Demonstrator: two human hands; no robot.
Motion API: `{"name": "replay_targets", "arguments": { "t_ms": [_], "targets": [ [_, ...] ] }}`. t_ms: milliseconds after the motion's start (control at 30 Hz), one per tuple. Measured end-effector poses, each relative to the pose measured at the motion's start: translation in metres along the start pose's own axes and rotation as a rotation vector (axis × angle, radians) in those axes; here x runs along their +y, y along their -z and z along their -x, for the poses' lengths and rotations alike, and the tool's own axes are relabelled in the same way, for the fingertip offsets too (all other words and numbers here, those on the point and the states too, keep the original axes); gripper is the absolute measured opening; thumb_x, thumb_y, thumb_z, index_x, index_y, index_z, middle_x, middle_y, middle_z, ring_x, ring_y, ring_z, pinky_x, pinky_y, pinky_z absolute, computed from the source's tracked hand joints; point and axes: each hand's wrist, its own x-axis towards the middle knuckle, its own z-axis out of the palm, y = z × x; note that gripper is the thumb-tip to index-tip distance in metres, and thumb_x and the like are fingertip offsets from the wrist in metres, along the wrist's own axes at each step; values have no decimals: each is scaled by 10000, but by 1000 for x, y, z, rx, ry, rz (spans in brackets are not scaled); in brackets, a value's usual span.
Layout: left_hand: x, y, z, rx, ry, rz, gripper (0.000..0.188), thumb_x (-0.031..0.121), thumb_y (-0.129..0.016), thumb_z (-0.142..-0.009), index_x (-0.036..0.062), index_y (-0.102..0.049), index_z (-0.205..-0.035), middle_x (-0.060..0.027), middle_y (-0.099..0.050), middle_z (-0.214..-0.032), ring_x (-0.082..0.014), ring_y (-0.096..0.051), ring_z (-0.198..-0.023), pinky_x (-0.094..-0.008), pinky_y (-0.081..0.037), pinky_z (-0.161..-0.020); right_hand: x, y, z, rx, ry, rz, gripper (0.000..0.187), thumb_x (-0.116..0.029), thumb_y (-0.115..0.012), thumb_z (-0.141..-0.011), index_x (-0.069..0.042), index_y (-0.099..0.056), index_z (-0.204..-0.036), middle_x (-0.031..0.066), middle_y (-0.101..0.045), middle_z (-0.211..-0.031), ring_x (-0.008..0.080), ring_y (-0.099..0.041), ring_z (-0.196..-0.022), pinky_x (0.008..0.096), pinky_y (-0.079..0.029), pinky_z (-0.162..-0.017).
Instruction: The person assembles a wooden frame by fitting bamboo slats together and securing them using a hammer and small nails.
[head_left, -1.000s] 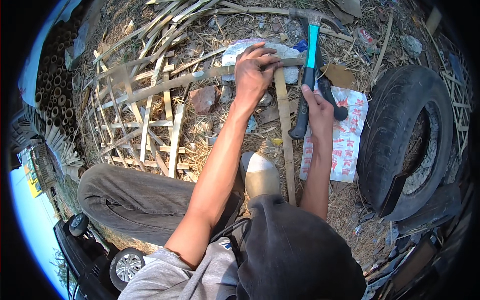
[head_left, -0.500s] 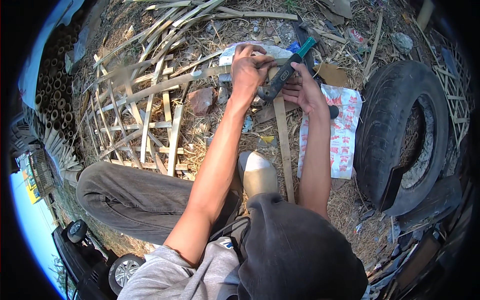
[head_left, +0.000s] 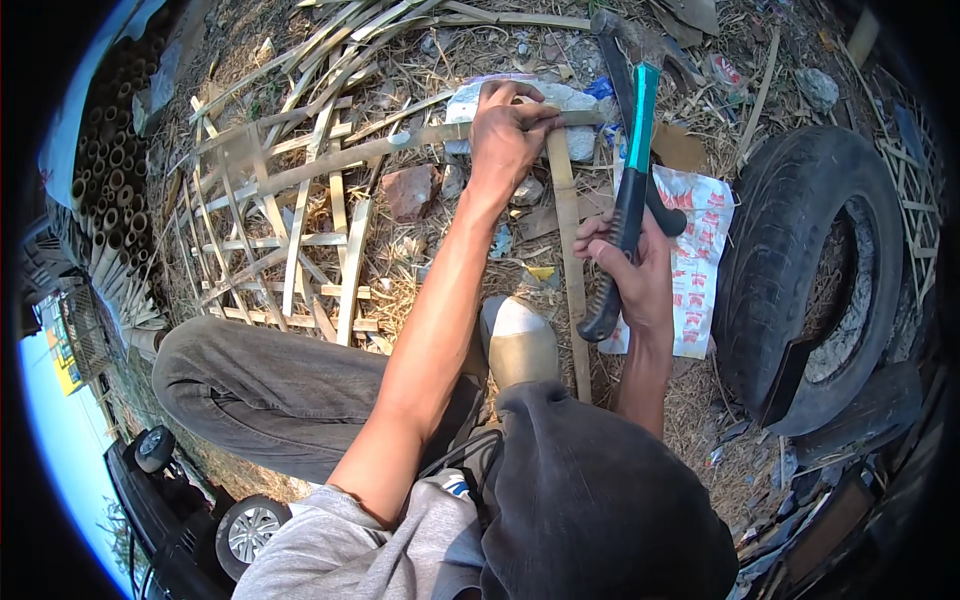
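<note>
Fingers of the left hand [head_left: 508,135] pinch the crossing of two bamboo strips [head_left: 566,230] against a pale stone [head_left: 575,110]; the right hand [head_left: 635,275] clenches a raised claw hammer [head_left: 632,170]. A good blow should fall squarely, clear of those fingertips.

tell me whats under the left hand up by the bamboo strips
The left hand presses on crossing bamboo strips, with a pale stone beneath them. What is directly under the palm is hidden.
</note>
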Motion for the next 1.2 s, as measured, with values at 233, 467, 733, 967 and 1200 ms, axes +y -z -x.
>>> {"name": "replay_targets", "arguments": {
  "t_ms": [233, 467, 733, 967, 1200],
  "targets": [
    [13, -8, -2, -50, 79, 62, 200, 151, -836, -770, 122, -831, -967, -61, -696, -1013, -264, -581, -1061, -365, -493, -920, 17, 20, -4, -140, -357, -69, 364, -399, -588, -1049, -98, -487, -870, -44, -431, -606, 47, -414, -438, 232, -339, -394],
    [18, -9, 1, -13, 45, 29, 183, 125, -820, -774, 104, -824, -956, -61, -687, -1036, -275, -580, -1066, -378, -500, -905, 40, 33, 33, 76, 88, 356, 392, -389, -618, -1032, -67, -542, -823, -49, -460, -602, 33, -398, -492, 243, -311, -444],
    [13, -6, 2, -18, 54, 29, 165, 137, -804, -785, 115, -824, -947, -56, -695, -1045, -269, -599, -1024, -377, -506, -879, 33, 34, 42, 149, -308, 256, 550, -561, -376, -1080, -90, -461, -809, -63, -371, -572, 43, -327, -453, 234, -270, -413],
    [7, -10, 1, 32, -6, -9, 165, 160, -823, -750, 138, -827, -913, -34, -709, -1014, -264, -617, -994, -377, -536, -833, 37, 13, 39, 122, -239, 477, 568, -511, -416, -1089, -83, -456, -718, -52, -370, -575, 39, -350, -506, 235, -273, -453],
    [9, -10, 2, -16, 48, 45, 213, 113, -813, -761, 127, -828, -974, -54, -704, -1050, -267, -593, -1063, -379, -511, -907, 36, 3, 39, 240, -147, 701, 426, -352, -779, -926, -55, -529, -751, -56, -383, -595, 71, -386, -517, 274, -330, -474]
  ]
}}
